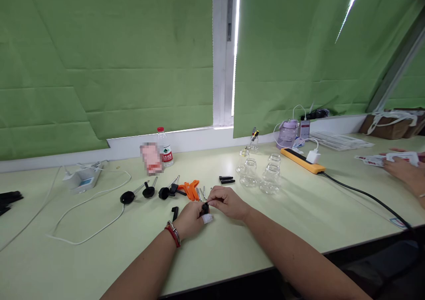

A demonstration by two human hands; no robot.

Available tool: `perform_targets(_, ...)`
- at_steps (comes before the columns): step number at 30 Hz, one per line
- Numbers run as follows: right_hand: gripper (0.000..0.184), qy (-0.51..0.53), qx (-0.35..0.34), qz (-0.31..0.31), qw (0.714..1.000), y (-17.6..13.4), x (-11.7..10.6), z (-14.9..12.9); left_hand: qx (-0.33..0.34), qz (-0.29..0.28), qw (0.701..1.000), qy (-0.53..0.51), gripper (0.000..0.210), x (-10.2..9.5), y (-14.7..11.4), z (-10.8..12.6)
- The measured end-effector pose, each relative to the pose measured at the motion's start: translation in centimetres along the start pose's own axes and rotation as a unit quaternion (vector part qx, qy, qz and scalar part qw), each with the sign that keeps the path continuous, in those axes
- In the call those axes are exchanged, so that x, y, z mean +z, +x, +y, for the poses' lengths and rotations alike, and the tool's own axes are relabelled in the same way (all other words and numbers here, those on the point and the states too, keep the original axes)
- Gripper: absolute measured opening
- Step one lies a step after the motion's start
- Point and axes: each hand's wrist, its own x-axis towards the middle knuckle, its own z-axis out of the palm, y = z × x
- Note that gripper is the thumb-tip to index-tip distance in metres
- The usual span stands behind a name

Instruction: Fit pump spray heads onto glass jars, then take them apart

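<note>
My left hand (191, 220) is closed round a small black part (205, 208), with white tape or cloth on its thumb. Over the top of that part, the fingertips of my right hand (227, 201) are pinched together; what lies between them is too small to make out. Just beyond my hands are orange plastic pieces (190, 190) and thin metal rods (200, 194). Black round pieces with metal stems (128, 197) lie to the left. A black angled piece (175, 213) rests beside my left wrist, and black ridged strips (226, 179) lie behind my right hand.
Several clear glass jars (249, 176) stand right of centre. A yellow power strip (302, 160) with a black cable lies further right, near a purple bottle (287, 134). A water bottle (167, 149) stands at the back. Another person's hand (403, 169) holds cards at the right.
</note>
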Motion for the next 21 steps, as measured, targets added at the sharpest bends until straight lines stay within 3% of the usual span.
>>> perform_targets(9, 0.013, -0.026, 0.007, 0.000, 1.000, 0.1, -0.2, 0.0, 0.000, -0.001, 1.000, -0.003, 0.018, 0.0, 0.0, 0.1)
perform_targets(12, 0.015, -0.119, 0.091, 0.035, 0.988, 0.2, -0.9, 0.7, -0.002, -0.006, 1.000, -0.007, 0.018, -0.1, 0.0, 0.2)
perform_targets(16, 0.019, -0.234, 0.222, 0.093, 0.942, 0.0, -2.7, 2.6, -0.007, -0.010, 1.000, -0.009, 0.017, -0.1, -0.1, 0.2)
perform_targets(21, 0.023, -0.301, 0.314, 0.080, 0.897, -0.8, -4.1, 4.6, -0.015, -0.010, 1.000, -0.008, 0.018, -0.2, -0.1, 0.2)
